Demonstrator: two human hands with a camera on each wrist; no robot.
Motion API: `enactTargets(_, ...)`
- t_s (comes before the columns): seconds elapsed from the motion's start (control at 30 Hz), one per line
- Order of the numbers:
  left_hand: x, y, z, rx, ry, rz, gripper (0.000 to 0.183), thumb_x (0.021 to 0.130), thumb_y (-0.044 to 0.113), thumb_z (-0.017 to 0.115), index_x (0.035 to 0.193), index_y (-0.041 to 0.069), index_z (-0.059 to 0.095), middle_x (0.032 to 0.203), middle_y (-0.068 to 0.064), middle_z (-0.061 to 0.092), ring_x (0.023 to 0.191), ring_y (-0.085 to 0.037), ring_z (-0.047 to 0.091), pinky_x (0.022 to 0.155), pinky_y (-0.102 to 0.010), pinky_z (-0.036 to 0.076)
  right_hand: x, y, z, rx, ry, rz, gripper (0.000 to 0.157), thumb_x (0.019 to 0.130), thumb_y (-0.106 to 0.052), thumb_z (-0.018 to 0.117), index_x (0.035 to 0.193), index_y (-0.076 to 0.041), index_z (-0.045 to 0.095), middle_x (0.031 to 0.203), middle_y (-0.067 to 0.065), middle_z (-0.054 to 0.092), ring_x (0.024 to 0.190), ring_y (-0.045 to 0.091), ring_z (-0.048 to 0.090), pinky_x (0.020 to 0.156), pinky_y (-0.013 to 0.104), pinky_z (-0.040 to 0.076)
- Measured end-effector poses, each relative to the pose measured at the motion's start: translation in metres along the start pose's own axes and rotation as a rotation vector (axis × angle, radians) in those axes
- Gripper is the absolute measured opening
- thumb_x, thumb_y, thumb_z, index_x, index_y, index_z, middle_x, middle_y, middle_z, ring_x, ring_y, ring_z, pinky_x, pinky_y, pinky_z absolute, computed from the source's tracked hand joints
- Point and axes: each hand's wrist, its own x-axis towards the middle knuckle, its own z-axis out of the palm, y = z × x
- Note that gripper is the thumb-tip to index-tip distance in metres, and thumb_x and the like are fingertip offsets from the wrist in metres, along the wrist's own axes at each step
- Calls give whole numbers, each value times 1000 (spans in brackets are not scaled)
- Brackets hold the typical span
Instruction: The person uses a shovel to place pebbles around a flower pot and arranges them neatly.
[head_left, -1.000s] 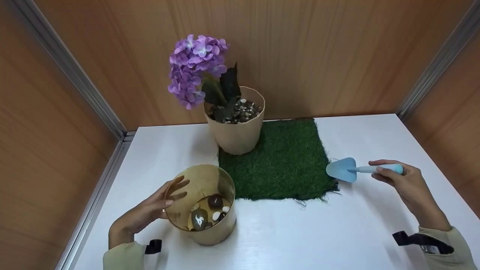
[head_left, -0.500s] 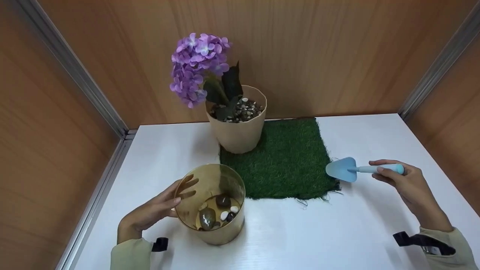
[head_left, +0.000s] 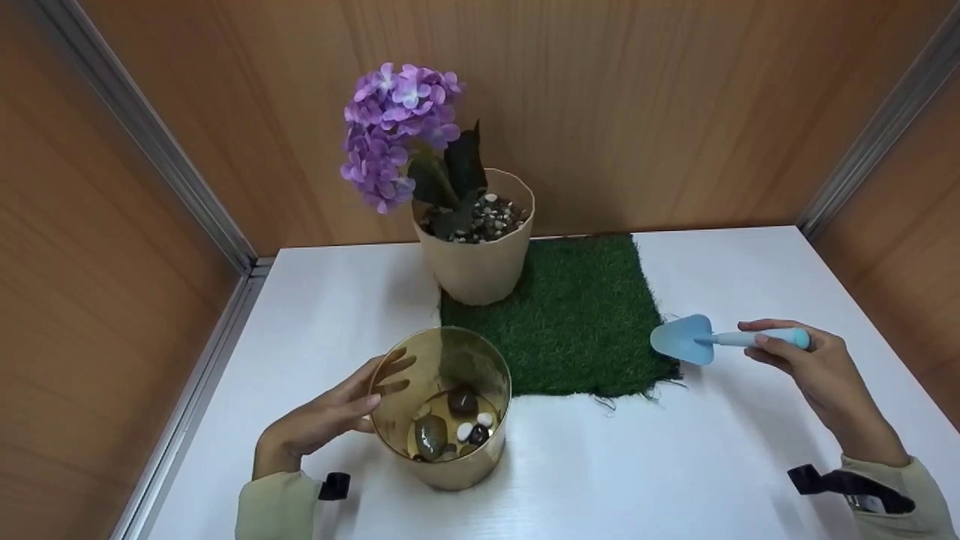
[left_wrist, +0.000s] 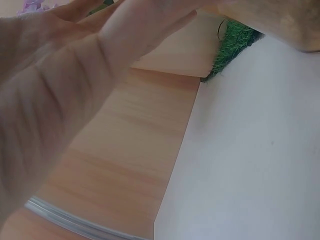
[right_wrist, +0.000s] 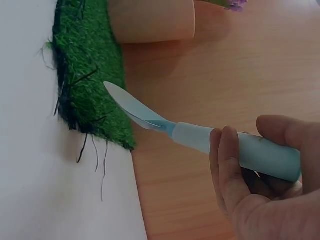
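Observation:
In the head view, my left hand (head_left: pixel 326 420) lies against the left side of an amber see-through glass jar (head_left: pixel 450 471). Its fairly straight fingers show through the wall, with the thumb by the rim. Inside the jar lie several dark and white stones (head_left: pixel 431 437). My right hand (head_left: pixel 814 367) pinches the handle of a light blue hand trowel (head_left: pixel 684 340), holding it in the air with the blade pointing left, over the right edge of a green artificial grass mat (head_left: pixel 585 315). The right wrist view shows the fingers and thumb around the trowel's handle (right_wrist: pixel 270 157).
A beige pot (head_left: pixel 476 266) holding a purple hydrangea (head_left: pixel 401 127) and small pebbles (head_left: pixel 495 219) stands at the back, partly on the mat. The white table (head_left: pixel 600 472) is bounded by wood-grain panels (head_left: pixel 637 112) at the back and sides.
The jar with its stones has slid to the right across the table, my left hand moving along with it. The right hand and trowel have stayed almost still.

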Motion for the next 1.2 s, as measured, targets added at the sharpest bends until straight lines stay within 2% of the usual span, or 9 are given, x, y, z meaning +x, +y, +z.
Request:
enactTargets(0.03, -9, 28, 3, -13, -49, -25, 59, 102, 23, 31, 150, 21, -3, 155, -8, 2, 137, -39, 10, 85, -67, 35, 0, -1, 0, 0, -2, -2, 43, 88, -13, 64, 119, 14, 53, 112, 8, 65, 94, 21, 65, 81, 29, 49)
enactTargets(0.07, -13, 44, 5, -12, -84, -27, 59, 102, 21, 32, 151, 21, -2, 155, -7, 3, 137, -37, 12, 88, -65, 35, 0, -2, 1, 0, -4, -5, 43, 88, -13, 64, 119, 14, 53, 112, 7, 65, 94, 20, 65, 81, 29, 49)
enactTargets(0.1, -14, 54, 10, -19, -92, -28, 60, 102, 21, 34, 151, 19, -1, 155, -10, 3, 137, -40, 10, 89, -64, 35, -1, -3, 1, 0, -6, -8, 42, 88, -13, 64, 119, 13, 53, 112, 7, 65, 94, 20, 65, 81, 28, 49)
enactTargets(0.13, -13, 55, 11, -18, -93, -15, 61, 101, 23, 36, 151, 18, 0, 154, -11, 3, 136, -42, 10, 87, -65, 36, -1, -3, 2, 12, -11, -13, 42, 88, -12, 64, 119, 14, 53, 112, 7, 65, 94, 20, 65, 81, 29, 49)
enactTargets(0.3, -4, 38, 12, -33, -63, -33, 60, 101, 21, 37, 150, 27, 4, 155, -3, 6, 137, -39, 10, 88, -61, 37, -3, -9, 7, 52, -43, -53, 41, 89, -8, 62, 118, 17, 51, 112, 10, 64, 92, 20, 66, 82, 30, 49)
enactTargets(0.5, 10, 21, 14, -69, -83, -28, 59, 100, 25, 39, 150, 33, 8, 154, 4, 9, 138, -34, 13, 90, -55, 40, -7, -16, 12, 48, -61, -69, 39, 89, -6, 61, 118, 18, 51, 112, 11, 64, 90, 21, 66, 82, 30, 48)
enactTargets(0.63, 17, 21, 19, -87, -91, -20, 59, 100, 25, 40, 150, 31, 9, 154, 2, 10, 138, -34, 13, 89, -53, 42, -10, -20, 13, 31, -57, -79, 38, 89, -5, 61, 118, 17, 51, 112, 11, 64, 88, 20, 67, 81, 29, 49)
enactTargets(0.93, 27, 25, 27, -81, -89, -66, 58, 99, 26, 42, 148, 33, 14, 153, -8, 14, 136, -37, 19, 88, -51, 43, -14, -29, 16, 3, -56, -101, 36, 89, -5, 61, 118, 16, 53, 114, 12, 64, 89, 21, 66, 81, 29, 49)
enactTargets(1.2, 36, 27, 36, -79, -101, -72, 57, 98, 28, 44, 148, 33, 16, 153, -3, 14, 134, -36, 23, 87, -48, 45, -17, -36, 21, -9, -65, -118, 36, 89, -5, 61, 116, 16, 53, 112, 12, 64, 87, 21, 67, 80, 29, 49)
